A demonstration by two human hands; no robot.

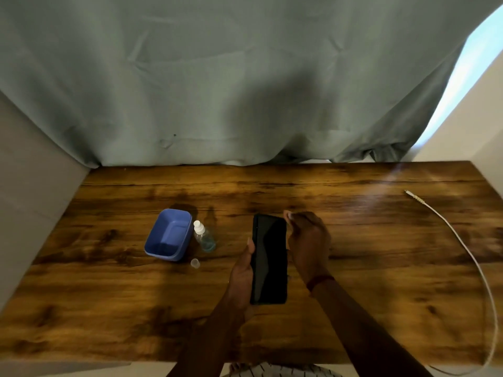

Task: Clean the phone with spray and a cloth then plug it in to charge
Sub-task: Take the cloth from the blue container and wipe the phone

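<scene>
A black phone [269,258] with a dark screen is held above the wooden table [353,268], screen up. My left hand [242,276] grips its left edge, thumb on the rim. My right hand [307,240] is curled at the phone's upper right edge, touching it; whether it holds a cloth cannot be told. A small clear spray bottle [204,236] with a white nozzle stands left of the phone, its loose cap [195,263] on the table in front of it. A white charging cable [473,257] lies along the right side, its plug end [408,192] pointing to the back.
An empty blue plastic tub [168,235] sits just left of the spray bottle. A grey-green curtain [217,91] hangs behind the table's far edge. Pale walls close in the table on the left and right.
</scene>
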